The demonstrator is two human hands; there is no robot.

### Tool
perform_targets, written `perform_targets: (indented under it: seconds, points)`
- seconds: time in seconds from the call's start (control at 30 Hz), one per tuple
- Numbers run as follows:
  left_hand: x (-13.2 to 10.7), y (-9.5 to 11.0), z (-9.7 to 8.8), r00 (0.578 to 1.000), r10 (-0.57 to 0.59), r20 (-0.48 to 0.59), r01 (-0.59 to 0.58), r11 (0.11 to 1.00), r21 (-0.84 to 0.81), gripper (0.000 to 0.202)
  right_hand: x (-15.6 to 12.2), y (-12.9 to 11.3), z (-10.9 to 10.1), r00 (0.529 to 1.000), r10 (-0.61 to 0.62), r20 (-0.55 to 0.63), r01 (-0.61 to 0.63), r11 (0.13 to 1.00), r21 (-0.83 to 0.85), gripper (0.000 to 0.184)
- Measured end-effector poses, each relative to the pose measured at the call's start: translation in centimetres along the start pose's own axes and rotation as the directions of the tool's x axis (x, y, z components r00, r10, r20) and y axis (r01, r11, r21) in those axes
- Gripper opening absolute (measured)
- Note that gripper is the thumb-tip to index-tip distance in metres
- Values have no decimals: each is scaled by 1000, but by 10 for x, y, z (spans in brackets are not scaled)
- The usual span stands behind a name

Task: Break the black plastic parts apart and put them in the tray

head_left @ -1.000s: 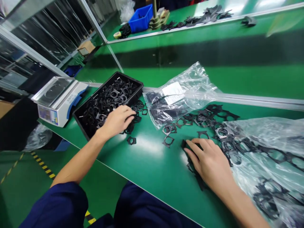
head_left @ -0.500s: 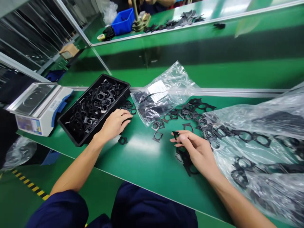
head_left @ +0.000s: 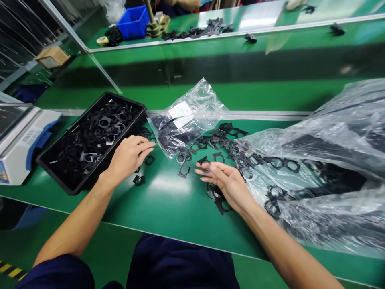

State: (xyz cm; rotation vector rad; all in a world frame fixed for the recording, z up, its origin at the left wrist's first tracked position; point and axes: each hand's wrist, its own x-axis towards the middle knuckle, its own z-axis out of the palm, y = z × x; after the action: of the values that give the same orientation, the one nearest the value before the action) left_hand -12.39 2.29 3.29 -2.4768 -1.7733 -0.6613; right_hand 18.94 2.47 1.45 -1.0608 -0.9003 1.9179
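Observation:
My right hand pinches a small black frame-like part with a round hole between thumb and fingers, above the green table. Below that hand lies a small heap of similar black parts. My left hand is beside the black tray, which is filled with such parts. Its fingers are drawn together at the tips; what they hold, if anything, is hidden. Close to it on the table rest a loose black ring part and another black ring part.
A labelled clear bag of black parts lies at the centre back. On the right, a large clear plastic bag spills more parts. A white scale stands left. Behind the partition are a blue bin and a person's arms.
The view has shifted right. The part in my right hand has turned, so its round opening shows. My left fingertips have drawn together, and another ring part shows beneath them.

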Motion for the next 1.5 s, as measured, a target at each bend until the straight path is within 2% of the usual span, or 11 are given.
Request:
perform_targets:
  seconds: [0.1,0.23,0.33,0.43,0.5,0.6,0.73,0.87,1.07,1.3,1.5]
  points:
    - [11,37,9,984,1,-178,-45,970,-239,20,-1,-1,0,999,17,26,-17,1000,-4,31]
    - [22,91,39,989,14,-144,-89,844,-530,23,-2,-3,0,1000,3,11,-3,1000,-4,27]
    - [19,110,64,990,-41,-132,-53,768,-638,24,-4,0,1,999,-53,9,54,992,-113,24]
    - [9,110,78,990,-51,-133,-51,743,-667,22,-7,5,3,986,-154,63,166,915,-368,21]
    - [4,107,80,986,0,-165,-107,761,-640,22,-10,8,5,957,-273,99,281,784,-553,18]
    - [0,103,80,970,117,-213,-216,813,-540,23,-12,9,8,927,-364,92,332,680,-654,20]
    - [-2,105,80,964,161,-213,-241,867,-437,23,-10,8,8,978,-209,25,190,823,-536,24]
    - [-4,106,77,995,12,-97,-57,874,-483,25,-7,6,6,989,-123,-77,81,907,-413,31]
    - [-5,105,71,992,-88,-96,5,763,-646,41,-7,4,7,983,-124,-134,65,925,-374,30]
    - [-2,108,69,951,-168,-260,-65,711,-700,25,-7,4,10,975,-156,-160,86,924,-372,32]
    - [-1,109,69,954,-166,-249,-83,651,-755,18,-5,4,8,960,-201,-196,107,906,-409,27]
